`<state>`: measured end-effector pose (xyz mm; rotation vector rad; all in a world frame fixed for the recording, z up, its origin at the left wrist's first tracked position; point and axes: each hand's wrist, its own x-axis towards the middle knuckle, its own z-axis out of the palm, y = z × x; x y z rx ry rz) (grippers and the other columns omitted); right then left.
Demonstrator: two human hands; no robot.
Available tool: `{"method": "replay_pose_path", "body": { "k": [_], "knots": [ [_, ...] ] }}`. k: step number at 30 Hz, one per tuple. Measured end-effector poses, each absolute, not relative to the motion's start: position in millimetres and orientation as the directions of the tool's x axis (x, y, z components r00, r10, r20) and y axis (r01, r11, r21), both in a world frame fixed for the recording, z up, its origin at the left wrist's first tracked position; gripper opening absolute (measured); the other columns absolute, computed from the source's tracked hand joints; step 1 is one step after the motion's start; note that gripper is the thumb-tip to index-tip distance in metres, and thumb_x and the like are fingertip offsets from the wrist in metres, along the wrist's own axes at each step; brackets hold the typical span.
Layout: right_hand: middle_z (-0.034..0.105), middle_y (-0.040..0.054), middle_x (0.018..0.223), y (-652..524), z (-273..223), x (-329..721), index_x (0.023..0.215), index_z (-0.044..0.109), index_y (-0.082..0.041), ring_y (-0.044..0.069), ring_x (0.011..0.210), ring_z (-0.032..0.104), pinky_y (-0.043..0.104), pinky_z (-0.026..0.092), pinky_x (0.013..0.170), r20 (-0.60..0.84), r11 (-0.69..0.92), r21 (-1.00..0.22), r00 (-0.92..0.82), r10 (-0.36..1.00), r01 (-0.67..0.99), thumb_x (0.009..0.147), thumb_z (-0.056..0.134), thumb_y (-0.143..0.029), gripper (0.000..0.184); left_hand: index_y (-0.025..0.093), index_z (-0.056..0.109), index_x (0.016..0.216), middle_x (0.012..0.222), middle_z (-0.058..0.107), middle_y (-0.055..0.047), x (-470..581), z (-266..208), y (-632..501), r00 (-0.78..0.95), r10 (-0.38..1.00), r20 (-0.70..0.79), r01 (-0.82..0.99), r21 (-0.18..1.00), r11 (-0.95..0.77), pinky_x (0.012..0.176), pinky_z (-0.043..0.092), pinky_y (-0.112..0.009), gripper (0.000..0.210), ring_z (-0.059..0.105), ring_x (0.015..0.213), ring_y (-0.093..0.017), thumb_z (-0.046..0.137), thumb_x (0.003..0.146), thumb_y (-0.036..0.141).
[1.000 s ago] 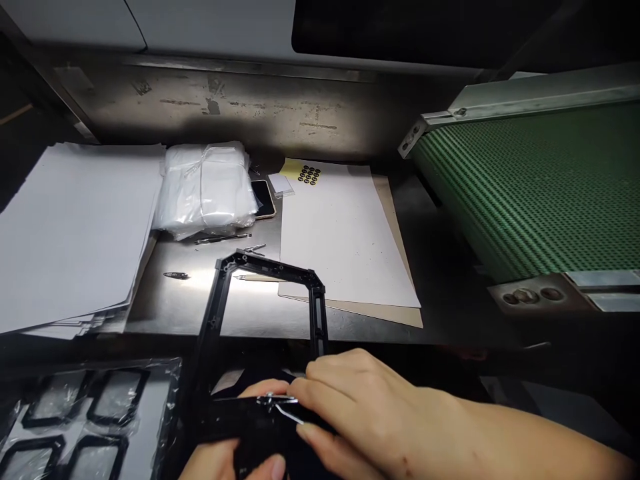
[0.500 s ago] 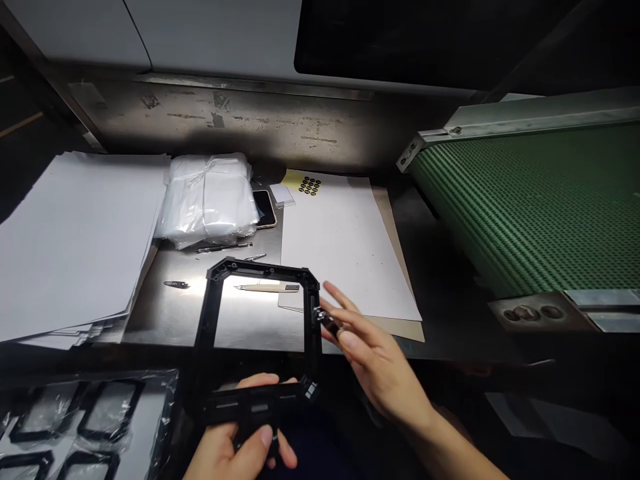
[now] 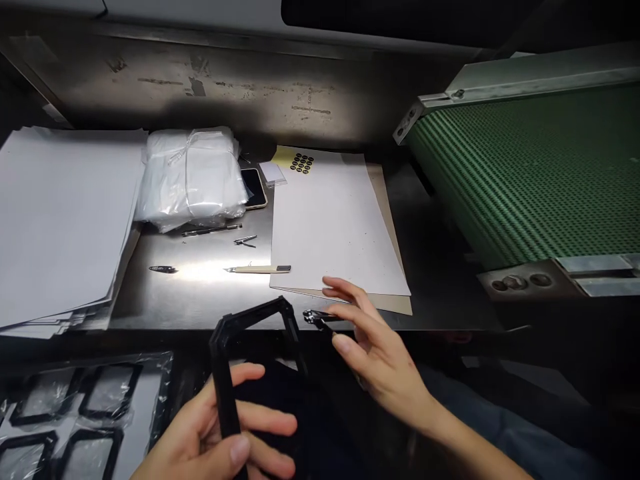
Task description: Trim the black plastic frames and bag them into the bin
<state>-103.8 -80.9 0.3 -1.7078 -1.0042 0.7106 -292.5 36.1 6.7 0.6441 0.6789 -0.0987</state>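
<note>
My left hand (image 3: 220, 427) is closed round one side of a black plastic frame (image 3: 226, 380), thumb on the near side and fingers through its opening. The frame is tilted in front of the table edge, and its lower part is lost in the dark. Between the thumb and fingers of my right hand (image 3: 375, 353) is a nail clipper (image 3: 315, 319), its metal jaws pointing left. The jaws are just right of the frame's upper right corner, apart from it. A craft knife (image 3: 260, 269) with a beige handle lies beyond the frame, beside a small dark blade-shaped piece (image 3: 163, 269).
White sheets (image 3: 65, 220) are stacked at left, beside a bundle of clear bags (image 3: 193, 177) and a phone (image 3: 255, 188). A pen (image 3: 213, 230) and another small clipper (image 3: 245, 241) lie nearer. Paper (image 3: 330, 220) bears stickers (image 3: 302, 163). Right stands a green conveyor (image 3: 530, 173); lower left, bagged frames (image 3: 107, 393).
The black frame has been turned and lowered, and my left hand now grips its side instead of its bottom bar. The clipper has come away from the frame. The view has tipped downward.
</note>
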Motion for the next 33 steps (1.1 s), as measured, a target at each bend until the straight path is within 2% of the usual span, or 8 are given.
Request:
{"method": "replay_pose_path", "body": {
  "k": [5,9,13,18,23,26,30,33],
  "knots": [
    [0.051,0.0021,0.064,-78,33,-117,0.085,0.058,-0.013,0.013,0.059,0.045,0.026,0.04,0.059,0.079,0.088,-0.72,-0.044,0.996,0.688,0.075,0.05,-0.023,0.016,0.033,0.048,0.11,0.096,0.067,-0.005,-296,1,32,0.798,-0.01,-0.603,0.345,0.442,0.828,0.071,0.044,-0.034,0.048,0.064,0.076,-0.019,0.065,0.066,0.023],
    [0.05,0.002,0.061,-72,33,-126,0.078,0.059,-0.011,0.013,0.056,0.043,0.027,0.039,0.056,-0.004,0.081,-0.665,-0.112,0.994,0.743,0.073,0.052,-0.022,0.014,0.029,0.046,0.113,0.084,0.067,-0.001,-301,-15,18,0.793,-0.104,-0.601,0.425,0.422,0.801,0.072,0.042,-0.032,0.058,0.062,0.077,-0.018,0.067,0.062,0.013],
    [0.052,0.0025,0.065,-70,18,-117,0.086,0.058,-0.01,0.013,0.063,0.047,0.028,0.042,0.065,0.078,0.046,-0.797,0.028,0.997,0.602,0.075,0.05,-0.021,0.018,0.023,0.048,0.11,0.076,0.061,0.001,-293,-25,22,0.804,0.066,-0.591,0.318,0.522,0.791,0.062,0.039,-0.027,0.047,0.057,0.058,-0.012,0.048,0.067,0.002],
    [0.032,0.0077,0.128,-67,-1,-102,0.089,0.057,-0.018,0.02,0.112,0.036,0.036,0.035,0.089,-0.022,-0.163,-0.951,0.47,0.883,0.262,0.076,0.051,-0.028,0.018,0.017,0.054,0.104,0.074,0.052,-0.001,-278,-10,49,0.773,0.249,-0.583,0.101,0.501,0.86,0.044,0.029,-0.021,0.047,0.031,0.041,-0.003,0.04,0.063,-0.001],
    [0.058,0.0026,0.081,-66,-12,-114,0.086,0.053,-0.017,0.008,0.044,0.051,0.045,0.031,0.092,-0.23,-0.224,-0.971,0.536,0.812,-0.078,0.078,0.045,-0.034,0.021,0.014,0.057,0.101,0.076,0.053,-0.003,-284,-3,49,0.783,0.241,-0.573,0.008,0.397,0.918,0.043,0.035,-0.017,0.045,0.041,0.049,-0.005,0.044,0.062,-0.002],
    [0.055,-0.0045,0.063,-68,-18,-121,0.083,0.053,-0.017,0.006,0.039,0.048,0.043,0.014,0.102,-0.162,-0.181,-0.983,0.602,0.782,-0.03,0.081,0.04,-0.032,0.02,0.019,0.056,0.102,0.085,0.055,-0.004,-289,-2,43,0.716,0.281,-0.638,0.026,0.427,0.904,0.062,0.045,-0.025,0.038,0.052,0.072,-0.013,0.047,0.069,0.001],
    [0.046,0.0091,0.116,-73,-13,-115,0.087,0.055,-0.018,0.02,0.102,0.047,0.038,0.033,0.091,-0.045,-0.179,-0.973,0.635,0.771,0.148,0.077,0.047,-0.029,0.017,0.021,0.06,0.092,0.078,0.059,-0.002,-291,5,38,0.728,0.22,-0.65,0.097,0.415,0.905,0.066,0.047,-0.028,0.031,0.054,0.074,-0.014,0.054,0.068,0.003],
    [0.052,0.0069,0.1,-76,5,-111,0.092,0.054,-0.018,0.016,0.092,0.05,0.028,0.042,0.076,0.114,-0.112,-0.899,0.473,0.874,0.424,0.076,0.049,-0.023,0.017,0.023,0.063,0.09,0.078,0.063,-0.002,-288,14,35,0.715,0.199,-0.67,0.125,0.402,0.907,0.063,0.049,-0.029,0.035,0.057,0.074,-0.017,0.069,0.057,0.011]
  ]
}}
